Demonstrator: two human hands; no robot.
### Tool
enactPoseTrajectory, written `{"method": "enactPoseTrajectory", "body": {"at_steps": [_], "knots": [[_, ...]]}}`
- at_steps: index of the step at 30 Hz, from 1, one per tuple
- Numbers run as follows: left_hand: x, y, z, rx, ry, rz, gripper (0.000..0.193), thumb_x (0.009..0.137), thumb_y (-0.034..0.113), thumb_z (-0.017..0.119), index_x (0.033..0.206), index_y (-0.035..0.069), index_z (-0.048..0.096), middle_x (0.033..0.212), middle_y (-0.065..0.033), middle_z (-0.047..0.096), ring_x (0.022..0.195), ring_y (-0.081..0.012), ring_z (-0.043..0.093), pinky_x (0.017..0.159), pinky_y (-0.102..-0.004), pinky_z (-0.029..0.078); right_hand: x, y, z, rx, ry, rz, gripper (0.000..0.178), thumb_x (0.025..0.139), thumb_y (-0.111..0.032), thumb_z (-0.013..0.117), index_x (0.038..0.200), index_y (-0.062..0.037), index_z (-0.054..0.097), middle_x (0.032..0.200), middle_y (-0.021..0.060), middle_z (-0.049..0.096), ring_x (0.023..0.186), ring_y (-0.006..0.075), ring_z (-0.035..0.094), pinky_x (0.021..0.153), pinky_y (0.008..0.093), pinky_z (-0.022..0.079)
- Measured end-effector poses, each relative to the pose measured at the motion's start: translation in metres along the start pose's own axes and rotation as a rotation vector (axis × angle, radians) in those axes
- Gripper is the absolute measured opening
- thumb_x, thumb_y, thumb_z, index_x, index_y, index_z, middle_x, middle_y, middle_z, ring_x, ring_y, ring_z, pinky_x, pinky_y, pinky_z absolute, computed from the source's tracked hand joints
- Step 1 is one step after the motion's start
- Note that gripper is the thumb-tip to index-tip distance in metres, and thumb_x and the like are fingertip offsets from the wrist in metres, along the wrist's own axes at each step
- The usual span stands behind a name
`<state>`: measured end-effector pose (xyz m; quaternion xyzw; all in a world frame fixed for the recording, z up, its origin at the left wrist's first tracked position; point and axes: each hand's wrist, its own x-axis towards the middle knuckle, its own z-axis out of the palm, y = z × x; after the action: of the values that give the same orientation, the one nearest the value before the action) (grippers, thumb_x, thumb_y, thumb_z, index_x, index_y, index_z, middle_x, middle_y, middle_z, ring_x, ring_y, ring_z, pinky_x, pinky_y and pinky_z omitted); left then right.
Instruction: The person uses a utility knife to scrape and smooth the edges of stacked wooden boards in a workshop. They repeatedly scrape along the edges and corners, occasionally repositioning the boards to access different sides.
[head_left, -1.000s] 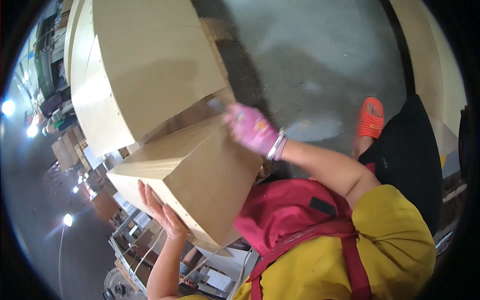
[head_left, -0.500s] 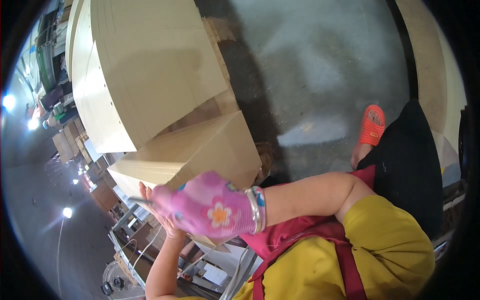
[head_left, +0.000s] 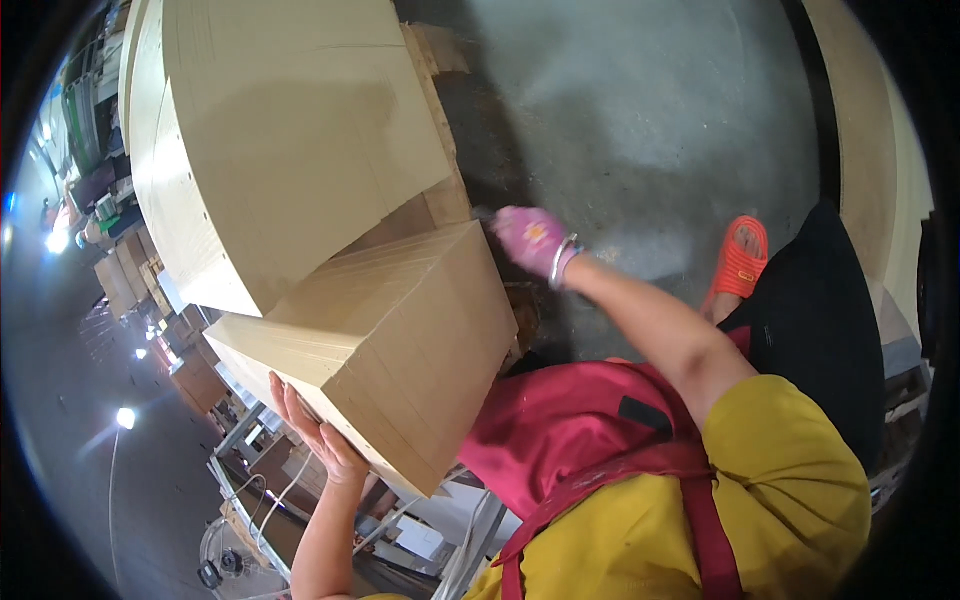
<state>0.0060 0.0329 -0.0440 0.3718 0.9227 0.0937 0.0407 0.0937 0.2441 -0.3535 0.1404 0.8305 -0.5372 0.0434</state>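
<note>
My left hand [head_left: 325,440], bare, lies with its fingers stretched out against the near left side of a stack of pale wooden boards [head_left: 425,355]. The stack is block-shaped, with fine lines between its layers. My right hand [head_left: 532,238], in a pink flowered glove with a bangle at the wrist, is closed beyond the stack's far right corner. A thin grey tool [head_left: 484,213] pokes out of its fist; its exact kind is too small and blurred to tell.
A taller stack of large curved boards [head_left: 310,130] stands just beyond, on a wooden pallet [head_left: 440,130]. Grey concrete floor [head_left: 650,130] lies to the right, by my orange slipper [head_left: 742,255]. A fan [head_left: 228,560] and cables are at lower left.
My right hand has swung from beside my left hand, away to the right, to the far corner of the smaller stack. The grey tool went with it. My left hand stays at the stack's side.
</note>
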Motion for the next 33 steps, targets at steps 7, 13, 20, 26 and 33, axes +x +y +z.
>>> {"method": "enactPoseTrajectory", "body": {"at_steps": [7,13,20,26,33], "knots": [[0.0,0.006,-0.002,0.0,-0.027,-0.001,0.06,0.095,0.046,0.027,0.14,0.006,0.028,0.147,-0.0224,0.018,0.137,-0.0377,0.016,0.11,-0.051,0.013,0.008,-0.013,-0.007,0.735,0.331,0.27,0.027,0.093,-0.026,0.047,0.082,-0.0024,0.052,0.072,0.0185,0.058,0.069,0.0392,0.055,0.061,0.0438,0.044],[0.006,0.005,-0.015,0.019,-0.027,0.071,0.051,0.093,0.027,0.035,0.137,0.002,0.033,0.146,-0.0234,0.022,0.136,-0.0402,0.02,0.109,-0.0496,0.015,0.035,-0.094,-0.099,0.884,0.06,0.265,0.028,0.095,-0.024,0.045,0.075,-0.0055,0.051,0.056,-0.0006,0.046,0.048,0.0114,0.046,0.046,0.0289,0.037],[0.019,0.053,-0.062,0.365,-0.13,0.04,0.046,0.084,0.022,0.057,0.127,0.008,0.049,0.137,-0.011,0.043,0.129,-0.0285,0.038,0.108,-0.0465,0.019,-0.044,-0.118,-0.176,0.704,-0.395,0.564,0.023,0.091,-0.027,0.044,0.078,-0.0086,0.051,0.054,0.0016,0.05,0.037,0.0114,0.042,0.034,0.0267,0.032],[0.063,0.119,-0.027,0.887,-0.321,0.433,0.043,0.081,0.026,0.061,0.117,0.003,0.056,0.117,-0.012,0.058,0.114,-0.0255,0.052,0.106,-0.0452,0.026,-0.081,-0.182,-0.224,1.273,-0.211,0.559,0.023,0.096,-0.024,0.043,0.083,-0.0079,0.054,0.057,-0.0013,0.051,0.038,0.0045,0.04,0.033,0.0196,0.033],[0.084,0.135,0.046,1.086,-0.724,0.379,0.031,0.085,0.023,0.052,0.106,0.002,0.061,0.096,-0.0099,0.061,0.089,-0.024,0.057,0.087,-0.0427,0.041,-0.062,-0.16,-0.24,1.379,-0.112,0.398,0.026,0.097,-0.028,0.041,0.084,-0.0081,0.052,0.058,-0.0018,0.048,0.04,0.0058,0.036,0.034,0.0209,0.029]]}}
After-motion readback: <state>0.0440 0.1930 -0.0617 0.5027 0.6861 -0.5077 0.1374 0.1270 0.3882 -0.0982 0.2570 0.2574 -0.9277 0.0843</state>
